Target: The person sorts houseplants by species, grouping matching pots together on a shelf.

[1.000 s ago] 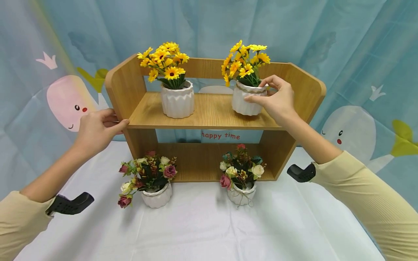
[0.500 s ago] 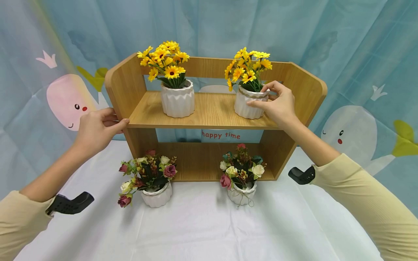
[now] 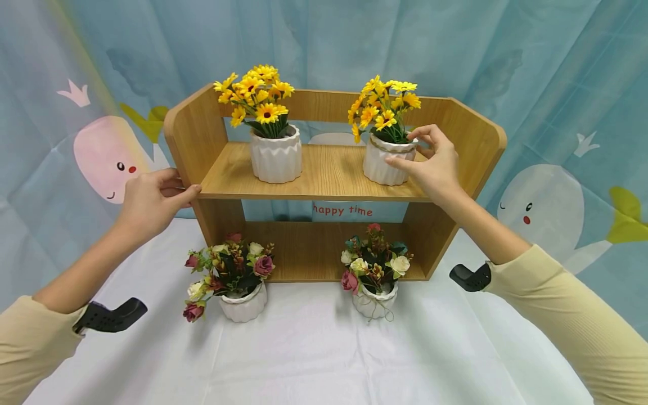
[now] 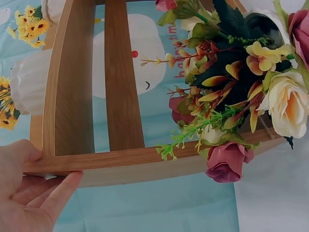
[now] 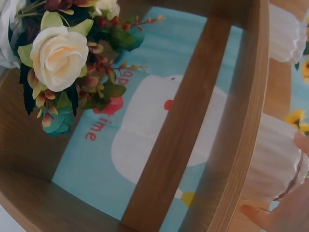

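Observation:
A two-tier wooden shelf (image 3: pixel 324 191) stands on a white cloth. My left hand (image 3: pixel 149 205) grips its left side panel (image 3: pixel 189 135), with thumb and fingers on either side of the edge in the left wrist view. On the right of the upper board sits a white flowerpot (image 3: pixel 383 169) of yellow daisies (image 3: pixel 377 107). My right hand (image 3: pixel 435 163) holds this pot by its right side, thumb on the front wall and fingertips at the rim. Another white pot (image 3: pixel 275 157) with yellow daisies (image 3: pixel 258 95) stands on the left of the same board.
Two white pots of artificial roses stand on the cloth before the lower tier, one left (image 3: pixel 243 304) and one right (image 3: pixel 374 304). Behind the shelf hangs a blue curtain (image 3: pixel 329 45) with printed whales.
The right daisy pot has come down slightly and to the right, from tilted to upright on the upper board. My right hand moved with it, then shifted slightly right; my left hand stayed put.

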`<act>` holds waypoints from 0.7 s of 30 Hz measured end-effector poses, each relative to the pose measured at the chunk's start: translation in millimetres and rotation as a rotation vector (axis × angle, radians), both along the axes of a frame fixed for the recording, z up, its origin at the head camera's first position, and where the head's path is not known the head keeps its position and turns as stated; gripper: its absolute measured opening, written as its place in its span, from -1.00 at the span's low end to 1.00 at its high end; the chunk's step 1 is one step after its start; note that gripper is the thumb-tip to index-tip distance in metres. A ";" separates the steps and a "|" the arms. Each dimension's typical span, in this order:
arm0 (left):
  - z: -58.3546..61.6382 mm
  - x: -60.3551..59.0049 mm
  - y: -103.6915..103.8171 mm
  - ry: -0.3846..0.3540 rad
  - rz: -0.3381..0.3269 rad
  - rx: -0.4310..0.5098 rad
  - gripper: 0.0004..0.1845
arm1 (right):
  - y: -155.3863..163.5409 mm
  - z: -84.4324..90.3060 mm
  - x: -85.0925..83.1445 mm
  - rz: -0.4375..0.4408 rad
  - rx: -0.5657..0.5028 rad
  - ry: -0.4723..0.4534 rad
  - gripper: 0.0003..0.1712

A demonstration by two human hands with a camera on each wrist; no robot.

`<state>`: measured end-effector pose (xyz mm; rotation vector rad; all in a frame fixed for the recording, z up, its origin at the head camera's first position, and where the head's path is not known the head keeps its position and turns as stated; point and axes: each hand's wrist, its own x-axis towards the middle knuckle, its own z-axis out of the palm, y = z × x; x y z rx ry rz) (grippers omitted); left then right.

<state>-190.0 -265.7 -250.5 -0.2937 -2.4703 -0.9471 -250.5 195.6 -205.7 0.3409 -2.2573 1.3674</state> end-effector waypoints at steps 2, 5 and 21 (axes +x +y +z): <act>-0.1 -0.3 0.2 0.003 0.001 -0.003 -0.59 | 1.2 0.2 3.7 -0.012 -0.019 0.003 -0.44; -0.1 -0.5 0.0 0.006 0.005 -0.012 -0.60 | 2.5 -2.0 11.1 -0.015 -0.064 0.005 -0.41; -0.1 0.2 -1.2 -0.005 0.004 -0.010 -0.59 | 0.0 -38.9 54.5 -0.035 -0.199 0.070 -0.40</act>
